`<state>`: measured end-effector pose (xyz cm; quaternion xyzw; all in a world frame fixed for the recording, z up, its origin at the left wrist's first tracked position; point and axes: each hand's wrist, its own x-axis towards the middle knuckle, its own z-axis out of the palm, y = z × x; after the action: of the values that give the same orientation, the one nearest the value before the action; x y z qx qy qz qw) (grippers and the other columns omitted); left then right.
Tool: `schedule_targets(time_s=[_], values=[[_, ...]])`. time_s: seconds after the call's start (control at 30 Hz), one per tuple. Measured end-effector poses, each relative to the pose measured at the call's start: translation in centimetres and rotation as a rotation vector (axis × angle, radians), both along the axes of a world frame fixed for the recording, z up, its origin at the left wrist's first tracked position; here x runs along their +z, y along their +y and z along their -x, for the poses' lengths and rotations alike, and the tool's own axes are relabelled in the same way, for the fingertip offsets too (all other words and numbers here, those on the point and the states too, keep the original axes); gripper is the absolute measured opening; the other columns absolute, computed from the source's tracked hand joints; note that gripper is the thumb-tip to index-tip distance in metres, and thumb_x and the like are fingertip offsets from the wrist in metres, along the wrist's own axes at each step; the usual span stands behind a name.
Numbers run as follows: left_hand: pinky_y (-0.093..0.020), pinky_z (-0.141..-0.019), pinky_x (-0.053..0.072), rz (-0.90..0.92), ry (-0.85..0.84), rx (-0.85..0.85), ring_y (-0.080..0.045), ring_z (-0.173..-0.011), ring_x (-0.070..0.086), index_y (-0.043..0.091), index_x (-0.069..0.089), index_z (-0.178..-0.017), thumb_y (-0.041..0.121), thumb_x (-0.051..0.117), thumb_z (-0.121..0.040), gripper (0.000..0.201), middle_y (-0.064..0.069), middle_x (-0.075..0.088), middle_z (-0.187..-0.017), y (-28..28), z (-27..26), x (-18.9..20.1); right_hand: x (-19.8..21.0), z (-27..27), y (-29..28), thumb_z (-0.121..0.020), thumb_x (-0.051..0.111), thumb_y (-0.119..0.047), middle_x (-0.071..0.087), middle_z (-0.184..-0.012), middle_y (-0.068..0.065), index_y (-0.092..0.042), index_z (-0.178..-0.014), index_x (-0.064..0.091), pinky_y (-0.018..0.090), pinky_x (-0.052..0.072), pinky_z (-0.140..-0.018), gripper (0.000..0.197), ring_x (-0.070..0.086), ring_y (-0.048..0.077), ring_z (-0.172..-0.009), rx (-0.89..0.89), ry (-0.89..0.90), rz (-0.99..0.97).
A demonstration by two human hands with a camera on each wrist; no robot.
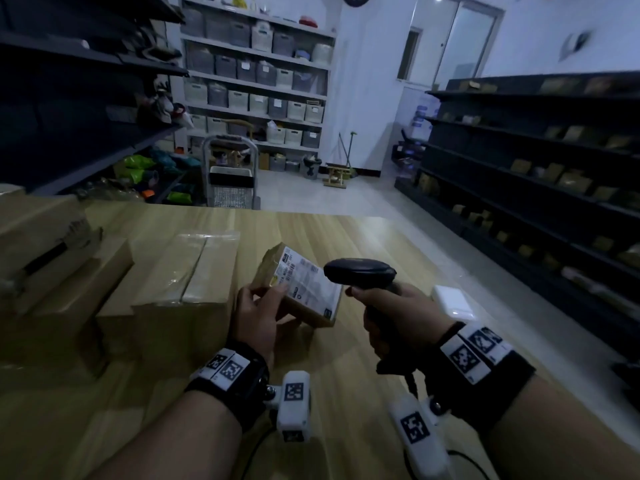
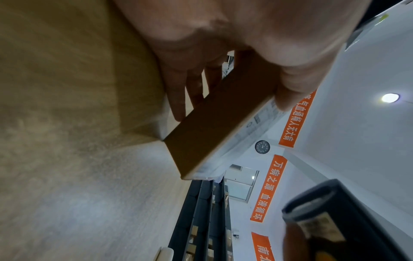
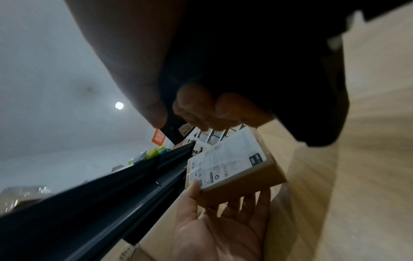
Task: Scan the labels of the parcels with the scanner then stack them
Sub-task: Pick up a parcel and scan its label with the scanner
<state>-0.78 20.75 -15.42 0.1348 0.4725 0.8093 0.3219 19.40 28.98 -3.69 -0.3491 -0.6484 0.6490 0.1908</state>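
The small parcel [image 1: 300, 289] is tilted up off the desk [image 1: 363, 244] so its label [image 1: 311, 282] faces the scanner [image 1: 360, 271], just right of it. The left hand [image 1: 258, 317] pinches its near-left edge, thumb on the label; the right hand [image 1: 398, 317] is wrapped around the scanner's handle. Larger boxes [image 1: 180, 271] wait to the left.

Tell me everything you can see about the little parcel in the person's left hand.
The small parcel is a flat brown cardboard box with a white printed label covering its upper face. The left hand holds it tilted above the wooden table, thumb on the label's edge, fingers underneath. The label faces the black scanner held in the right hand, close by but apart.
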Motion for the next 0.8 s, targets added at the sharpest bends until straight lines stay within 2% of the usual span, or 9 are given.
schedule_targets(time_s=[0.1,0.17,0.23,0.3,0.4,0.47,0.57,0.7,0.8], values=[[-0.063,-0.098,0.065,0.011,-0.013,-0.025,-0.036,-0.115,0.08,0.019,0.064,-0.142,0.041,0.092,-0.063,0.086,-0.013,0.082,-0.127,-0.2,-0.2,0.2,1.5,-1.5,-1.1,-0.097,0.075,-0.016,0.061,-0.065,0.015,-0.002,-0.107,0.068,0.043,0.051,-0.06,0.018,0.058,0.031,-0.055,0.004,-0.063,-0.131],[-0.06,-0.098,0.065,0.022,-0.008,-0.031,-0.036,-0.114,0.081,0.015,0.062,-0.142,0.029,0.092,-0.076,0.074,-0.014,0.081,-0.127,-0.2,-0.3,0.3,2.6,-2.4,-1.9,-0.096,0.074,-0.011,0.072,-0.076,0.02,0.0,-0.103,0.07,0.047,0.059,-0.065,0.014,0.068,0.036,-0.062,-0.006,-0.13,-0.193],[-0.059,-0.099,0.065,0.035,-0.02,-0.037,-0.036,-0.113,0.081,0.012,0.061,-0.141,0.018,0.087,-0.086,0.061,-0.016,0.081,-0.126,-0.2,-0.3,0.3,3.6,-3.2,-2.5,-0.095,0.073,-0.011,0.069,-0.072,0.018,0.001,-0.091,0.067,0.042,0.056,-0.059,0.014,0.064,0.031,-0.055,-0.019,-0.191,-0.225],[-0.057,-0.097,0.066,0.046,-0.01,-0.07,-0.037,-0.114,0.081,0.011,0.063,-0.14,0.022,0.088,-0.084,0.062,-0.016,0.082,-0.124,-0.2,-0.3,0.3,4.3,-3.5,-3.0,-0.093,0.076,-0.019,0.059,-0.066,0.016,-0.005,-0.08,0.063,0.037,0.048,-0.055,0.022,0.054,0.027,-0.05,-0.04,-0.273,-0.271],[-0.048,-0.09,0.066,0.05,0.033,-0.078,-0.035,-0.117,0.079,0.011,0.067,-0.138,0.024,0.086,-0.093,0.05,-0.014,0.082,-0.124,-0.3,-0.3,0.5,5.3,-3.8,-3.9,-0.077,0.082,-0.037,0.053,-0.066,0.015,-0.016,-0.068,0.062,0.04,0.044,-0.058,0.03,0.048,0.028,-0.058,-0.072,-0.418,-0.337],[-0.044,-0.089,0.065,0.056,0.069,-0.072,-0.032,-0.116,0.079,0.013,0.07,-0.138,0.031,0.088,-0.092,0.053,-0.011,0.082,-0.125,-0.4,-0.5,0.5,6.0,-3.8,-4.4,-0.072,0.081,-0.039,0.051,-0.064,0.013,-0.017,-0.065,0.058,0.041,0.041,-0.058,0.033,0.045,0.027,-0.057,-0.092,-0.434,-0.325],[-0.044,-0.091,0.066,0.065,0.106,-0.081,-0.033,-0.117,0.078,0.013,0.071,-0.138,0.049,0.092,-0.084,0.068,-0.011,0.08,-0.127,-0.4,-0.7,0.6,6.8,-4.1,-4.5,-0.089,0.077,-0.029,0.046,-0.051,0.005,-0.014,-0.067,0.054,0.031,0.04,-0.054,0.036,0.04,0.021,-0.042,-0.115,-0.447,-0.291],[-0.053,-0.095,0.066,0.111,0.153,-0.106,-0.031,-0.107,0.08,0.018,0.076,-0.125,0.069,0.088,-0.071,0.074,-0.008,0.084,-0.117,-0.7,-0.6,0.7,7.3,-4.2,-4.8,-0.087,0.078,-0.034,0.047,-0.053,0.007,-0.016,-0.06,0.053,0.041,0.043,-0.064,0.041,0.04,0.021,-0.043,-0.141,-0.492,-0.264],[-0.06,-0.094,0.067,0.15,0.186,-0.115,-0.031,-0.103,0.081,0.025,0.078,-0.116,0.083,0.085,-0.059,0.082,-0.004,0.085,-0.111,-1.1,-0.7,0.9,7.3,-4.2,-4.8,-0.089,0.078,-0.03,0.046,-0.052,0.007,-0.016,-0.059,0.053,0.035,0.04,-0.058,0.041,0.039,0.021,-0.043,-0.126,-0.468,-0.267]])
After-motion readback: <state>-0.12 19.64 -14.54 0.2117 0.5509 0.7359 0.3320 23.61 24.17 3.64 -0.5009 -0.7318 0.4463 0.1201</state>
